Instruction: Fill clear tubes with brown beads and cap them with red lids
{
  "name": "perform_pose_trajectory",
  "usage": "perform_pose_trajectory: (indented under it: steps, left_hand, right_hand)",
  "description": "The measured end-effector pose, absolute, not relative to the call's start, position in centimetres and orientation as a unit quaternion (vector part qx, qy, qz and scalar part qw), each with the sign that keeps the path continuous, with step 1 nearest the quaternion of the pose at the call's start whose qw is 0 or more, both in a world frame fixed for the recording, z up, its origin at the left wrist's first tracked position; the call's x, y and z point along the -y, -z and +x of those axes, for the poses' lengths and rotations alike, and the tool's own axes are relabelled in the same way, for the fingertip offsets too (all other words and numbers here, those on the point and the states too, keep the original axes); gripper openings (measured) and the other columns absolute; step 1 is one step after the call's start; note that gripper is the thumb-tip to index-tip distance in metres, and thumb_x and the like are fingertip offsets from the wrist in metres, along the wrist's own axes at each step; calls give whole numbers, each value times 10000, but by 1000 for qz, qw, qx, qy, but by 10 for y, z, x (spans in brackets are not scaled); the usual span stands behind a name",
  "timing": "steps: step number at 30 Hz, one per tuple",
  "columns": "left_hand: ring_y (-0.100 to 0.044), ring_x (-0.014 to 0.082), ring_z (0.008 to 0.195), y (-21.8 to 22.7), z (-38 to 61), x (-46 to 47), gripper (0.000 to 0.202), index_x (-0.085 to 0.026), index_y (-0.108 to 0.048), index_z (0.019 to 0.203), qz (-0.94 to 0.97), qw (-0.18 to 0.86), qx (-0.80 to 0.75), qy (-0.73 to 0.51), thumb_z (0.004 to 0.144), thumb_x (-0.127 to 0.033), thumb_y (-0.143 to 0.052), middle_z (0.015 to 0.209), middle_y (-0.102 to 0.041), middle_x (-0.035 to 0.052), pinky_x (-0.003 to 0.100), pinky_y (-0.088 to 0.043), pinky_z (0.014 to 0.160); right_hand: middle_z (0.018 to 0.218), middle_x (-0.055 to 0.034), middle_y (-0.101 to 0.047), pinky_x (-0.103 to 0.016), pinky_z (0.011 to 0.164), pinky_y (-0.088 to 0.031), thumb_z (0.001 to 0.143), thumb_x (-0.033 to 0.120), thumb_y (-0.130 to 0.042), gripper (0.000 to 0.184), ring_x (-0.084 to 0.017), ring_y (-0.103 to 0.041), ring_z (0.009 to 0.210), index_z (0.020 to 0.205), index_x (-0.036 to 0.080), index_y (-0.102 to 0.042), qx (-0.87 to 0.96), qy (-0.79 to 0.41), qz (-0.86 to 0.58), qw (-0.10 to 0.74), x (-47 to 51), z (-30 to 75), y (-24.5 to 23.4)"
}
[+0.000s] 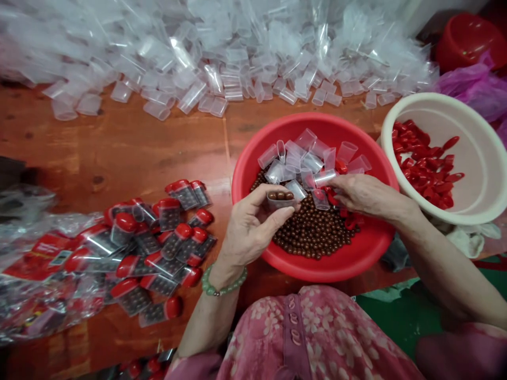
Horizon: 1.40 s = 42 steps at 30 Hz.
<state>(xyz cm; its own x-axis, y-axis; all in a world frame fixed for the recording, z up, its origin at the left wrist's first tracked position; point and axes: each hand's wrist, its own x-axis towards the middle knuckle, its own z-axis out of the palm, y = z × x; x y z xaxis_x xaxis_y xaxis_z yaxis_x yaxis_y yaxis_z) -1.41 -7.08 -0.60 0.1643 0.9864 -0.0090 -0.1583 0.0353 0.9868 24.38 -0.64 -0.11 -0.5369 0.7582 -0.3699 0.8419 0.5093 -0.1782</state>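
Over the red basin (328, 272), my left hand (249, 221) grips a small clear plastic container (282, 202), its open mouth showing brown balls at the top. My right hand (358, 194) is inside the basin's right side with fingers curled down among clear containers and red caps; whatever is in its fingertips is hidden. Many shiny brown balls (317, 229) cover the basin's bottom. Unfilled clear containers (295, 155) are heaped on the far part of the balls. A few red caps (350, 219) lie close to my right hand.
Filled, red-capped containers (158, 248) are piled on the wooden surface (166, 150) at left, beside crumpled clear bags (83, 287). A white basin (483, 174) of red caps (428, 163) stands right. Clear empty containers (237, 68) spread along the back. A purple bag (471, 87) lies far right.
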Motion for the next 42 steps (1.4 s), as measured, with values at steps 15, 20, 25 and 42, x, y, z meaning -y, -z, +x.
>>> perform_pose_trajectory:
  steps: [15,20,25,42]
  left_hand:
    - [-753,279,1094,21,-24,56,500,-222,-559,1244,432,725,-302,-444,803,-257,-792,1171,-758,124,428,-630,964]
    - [-761,286,1066,25,-25,56,528,-203,-565,1258,411,744,-282,-445,789,-239,-805,1175,-755,144,433,-624,950]
    - [-765,247,1031,20,-20,58,566,-168,-571,1237,364,767,-293,-440,737,-172,-835,1133,-765,131,355,-595,928]
    - [-747,232,1027,23,-13,62,623,-155,-592,1238,352,780,-295,-424,683,-141,-874,1131,-759,127,375,-553,971]
  right_hand:
    - [800,-63,-727,-278,645,-461,893,184,-430,282,-180,-656,661,1013,163,-685,-820,234,517,79,14,237,18]
    - [810,-32,-730,-276,598,-489,886,233,-489,336,-167,-637,643,1144,198,-701,-750,346,555,-98,22,248,10]
    - [750,1,-709,-249,531,-497,851,246,-574,223,-132,-619,563,1018,218,-719,-647,416,561,-306,35,222,-5]
    - [901,21,-741,-302,739,-629,737,291,-838,461,-179,-764,820,1124,289,-587,-493,564,456,-480,38,203,-6]
